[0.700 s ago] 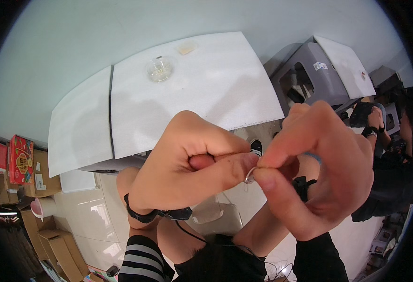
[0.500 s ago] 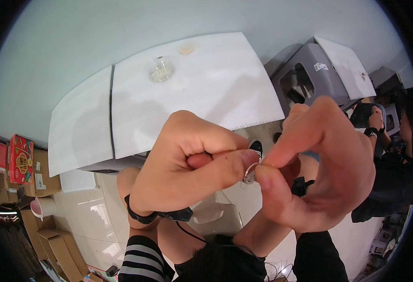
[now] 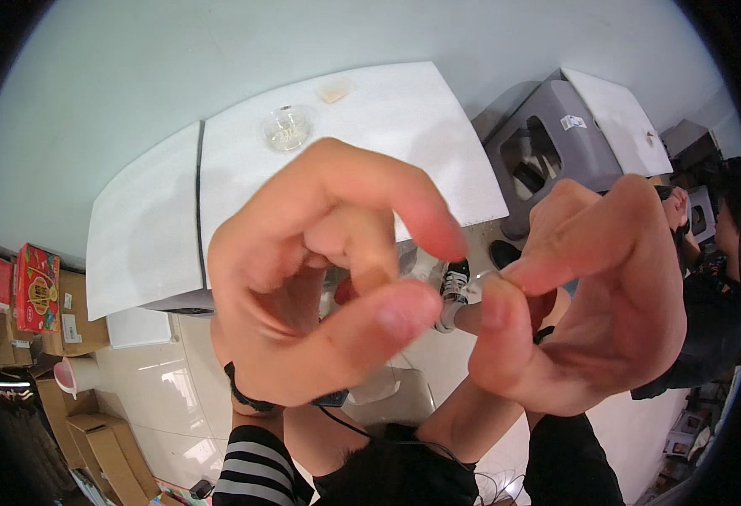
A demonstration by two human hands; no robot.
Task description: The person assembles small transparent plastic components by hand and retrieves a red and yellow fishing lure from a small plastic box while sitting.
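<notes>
My right hand point(image 3: 606, 295) is closed in a pinch, thumb against index finger. A small shiny, clear or silvery ring-like piece point(image 3: 486, 276) pokes out from between those fingertips; most of it is hidden. Beside it, my left hand point(image 3: 282, 228) holds nothing, its thumb and index finger well apart and curved toward the ring. Both hands are raised in front of the white table. On that tabletop point(image 3: 387, 118) stand a clear round dish point(image 3: 286, 131) with small pale bits in it and, behind it, a flat beige piece point(image 3: 335, 91).
Cardboard boxes point(image 3: 113, 455) and a red box point(image 3: 37, 287) are stacked at the left. A grey plastic stool point(image 3: 547, 126) carries a white board point(image 3: 619, 118) at the right. Another person's hand point(image 3: 676, 207) shows at the far right. A thin cable point(image 3: 336, 417) crosses my lap.
My left thumb and index finger have let go of the ring-like piece and spread apart, moving left. My right hand keeps the piece and has shifted slightly right.
</notes>
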